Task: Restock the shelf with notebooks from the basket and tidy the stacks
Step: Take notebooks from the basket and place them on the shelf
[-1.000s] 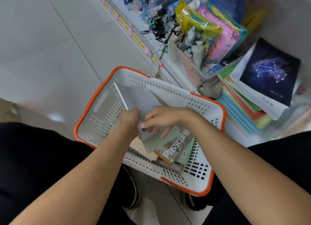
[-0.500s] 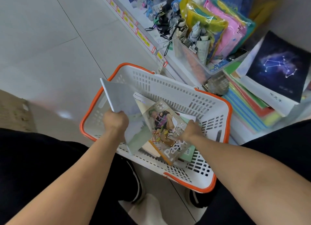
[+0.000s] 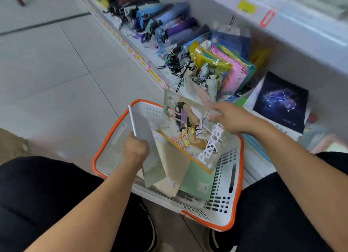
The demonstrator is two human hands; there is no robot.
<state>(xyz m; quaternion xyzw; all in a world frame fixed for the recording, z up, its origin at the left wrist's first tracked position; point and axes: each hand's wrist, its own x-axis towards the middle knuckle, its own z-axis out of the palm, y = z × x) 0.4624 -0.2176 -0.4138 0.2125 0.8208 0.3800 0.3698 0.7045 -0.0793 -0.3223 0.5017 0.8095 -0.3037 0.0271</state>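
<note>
Two hands are busy at frame centre: the left hand [image 3: 136, 147] clenches an upright grey notebook [image 3: 145, 138] over the basket [image 3: 237, 178], while the right hand [image 3: 230, 118] pinches the illustrated notebook [image 3: 194, 131], thin, light, probably floppy, best held by its spine.

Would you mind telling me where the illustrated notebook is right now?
In the head view it is centre frame, lifted above the basket by the right hand, beside the grey notebook in the left hand.

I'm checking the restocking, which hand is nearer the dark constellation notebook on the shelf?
Right. The right hand is just left of the constellation notebook; the left hand is farther, over the basket.
</note>
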